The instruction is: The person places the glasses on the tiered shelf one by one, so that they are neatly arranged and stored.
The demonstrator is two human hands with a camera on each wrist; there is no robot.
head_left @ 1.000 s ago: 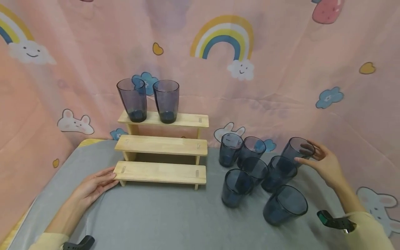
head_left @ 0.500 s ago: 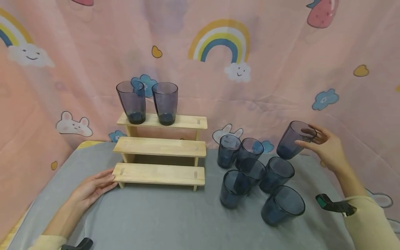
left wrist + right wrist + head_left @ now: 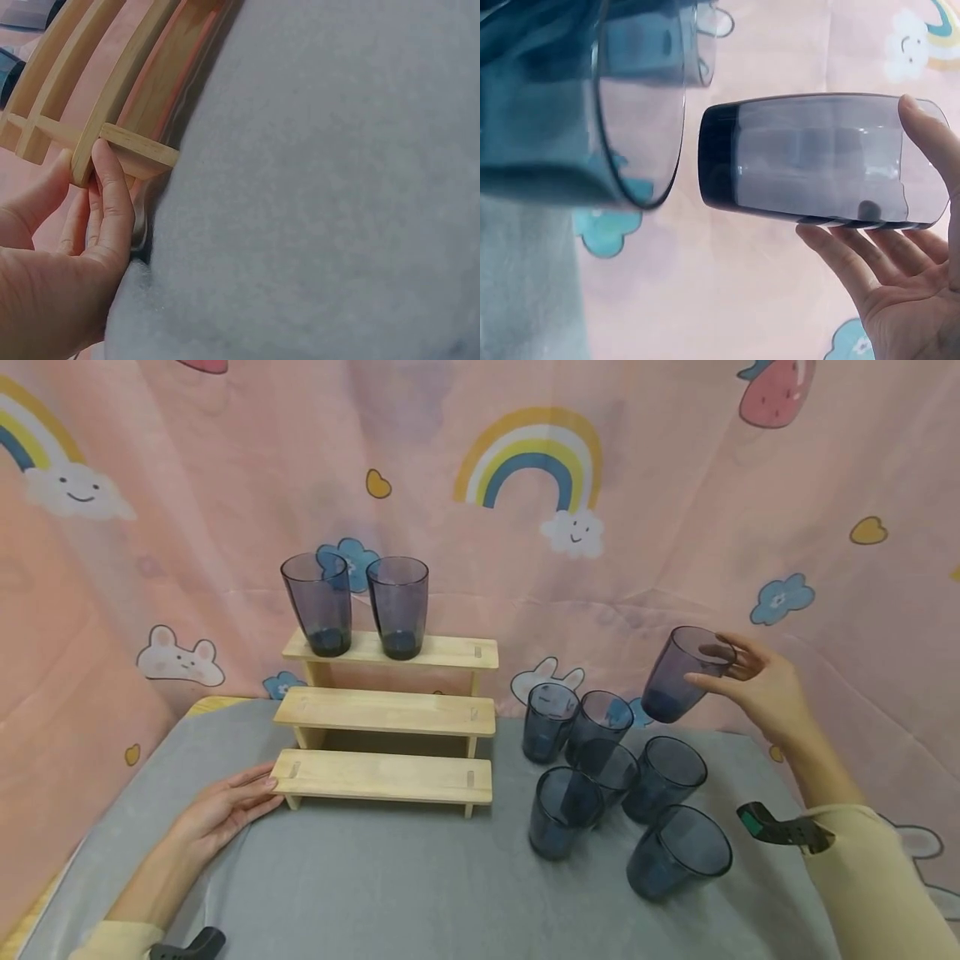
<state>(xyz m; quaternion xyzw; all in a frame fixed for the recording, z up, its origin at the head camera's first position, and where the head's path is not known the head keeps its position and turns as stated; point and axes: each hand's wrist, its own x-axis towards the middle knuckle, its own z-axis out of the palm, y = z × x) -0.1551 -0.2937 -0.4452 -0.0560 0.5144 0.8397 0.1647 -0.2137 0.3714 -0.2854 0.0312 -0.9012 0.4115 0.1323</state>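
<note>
My right hand (image 3: 765, 685) grips a tinted drinking glass (image 3: 673, 681) near its rim, thumb on one side and fingers on the other. The glass is in the air, tilted, above the back of the table; its dark base shows in the right wrist view. My left hand (image 3: 225, 806) pinches the left end of the lowest step of a three-step wooden stand (image 3: 382, 777), thumb and fingertips on the board's edge (image 3: 94, 150). Two matching glasses, the left one (image 3: 318, 606) and the right one (image 3: 399, 607), stand upright on the top step.
Several more tinted glasses stand on the grey cloth right of the stand, most in a close group (image 3: 551, 722). One glass (image 3: 678, 852) is nearest the front. A pink patterned curtain (image 3: 675, 460) hangs right behind the table.
My right hand has lifted the glass off the table behind the group and carried it up and to the left. The left hand stays at the stand.
</note>
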